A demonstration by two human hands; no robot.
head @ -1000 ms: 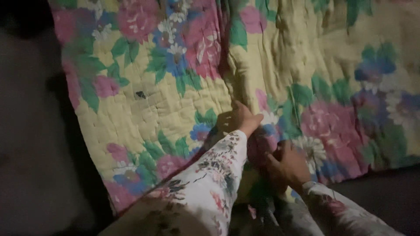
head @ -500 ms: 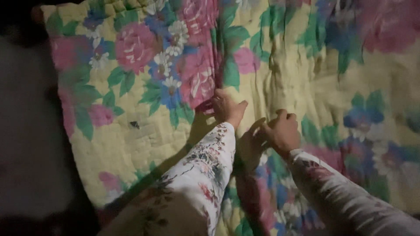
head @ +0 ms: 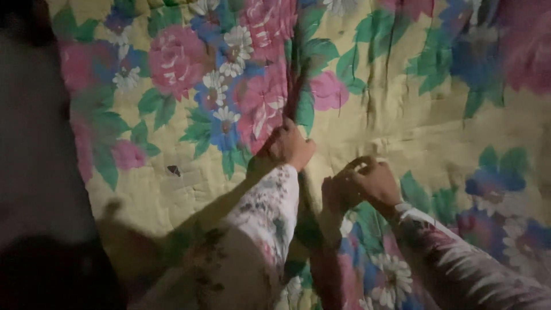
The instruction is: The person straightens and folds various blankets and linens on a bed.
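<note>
One quilt [head: 189, 189] fills nearly my whole view, yellow with pink, blue and white flowers and green leaves, stitched in small squares. It runs off the frame at 12 and 3 o'clock; its left edge drops down the 9 o'clock side against a dark floor [head: 28, 149]. A raised fold [head: 295, 80] runs through the quilt from 12 o'clock down toward the centre, casting a dark line. A small dark mark [head: 173, 170] sits on a yellow patch toward 8 o'clock from centre.

Both arms come in from 6 o'clock in white sleeves with a flower print, the left sleeve [head: 264, 218] broad and near, the right sleeve [head: 453, 258] toward 4 o'clock.

My left hand [head: 287, 146] lies just left of centre, at the lower end of the fold. Its grip is closed, the fingers curled over the gathered cloth there, touching it; the pinch itself is hidden under the knuckles.

My right hand [head: 370, 181] is just beside it toward 4 o'clock, apart from the left. Its fingers are bent into a loose fist pressed on the quilt; I cannot tell whether that grip has cloth in it.

A shadow of the arms falls across the quilt toward 7 o'clock.
</note>
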